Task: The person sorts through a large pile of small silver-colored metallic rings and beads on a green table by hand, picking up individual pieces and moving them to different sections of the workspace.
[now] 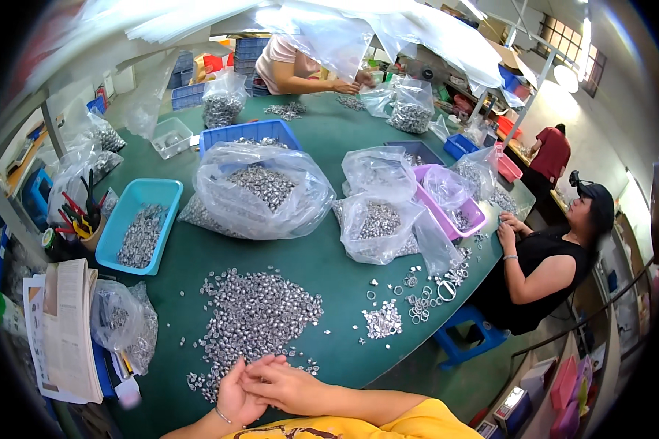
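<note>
My left hand (234, 401) is turned palm up at the near edge of the green table, its fingers stretched out and partly covered. Across its palm lies my right hand (291, 388), fingers extended and touching it. No held thing shows between them; the inside of the left palm is hidden. Just beyond both hands spreads a pile of small silver metal pieces (260, 314), several of them reaching the fingertips. To the right sits a smaller heap of shiny metal pieces (383, 320), with loose metal rings (420, 304) beside it.
Large clear bags of metal pieces (263, 186) (377, 223) stand mid-table. At left are a turquoise tray (174, 192), a pliers holder (88, 227) and stacked papers (66, 329). A purple basket (472, 219) stands at right. One person (542, 271) sits at right; another (293, 66) works at the far side.
</note>
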Tool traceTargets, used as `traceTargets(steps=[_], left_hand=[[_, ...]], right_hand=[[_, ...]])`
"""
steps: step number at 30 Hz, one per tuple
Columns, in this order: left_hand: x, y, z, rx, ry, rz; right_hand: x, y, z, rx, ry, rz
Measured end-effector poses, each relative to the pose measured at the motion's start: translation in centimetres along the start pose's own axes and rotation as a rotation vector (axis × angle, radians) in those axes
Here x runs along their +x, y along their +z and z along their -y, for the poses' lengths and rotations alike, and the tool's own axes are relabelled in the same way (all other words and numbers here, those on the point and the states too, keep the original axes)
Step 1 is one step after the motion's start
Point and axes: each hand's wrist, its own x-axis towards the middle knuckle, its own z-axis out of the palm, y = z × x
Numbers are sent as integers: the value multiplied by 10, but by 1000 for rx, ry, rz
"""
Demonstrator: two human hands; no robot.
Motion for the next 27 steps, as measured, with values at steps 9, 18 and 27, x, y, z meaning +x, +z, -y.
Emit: traceTargets(steps=[9, 18, 27], left_hand=[[-9, -30, 7, -221, -67, 28], [-9, -10, -3, -22, 98, -52], [-22, -23, -15, -104, 58, -55]], right_hand=[[-7, 8, 0, -5, 169, 25], [-16, -36, -11, -105, 268, -418], [-49, -21, -23, -231, 340, -176]])
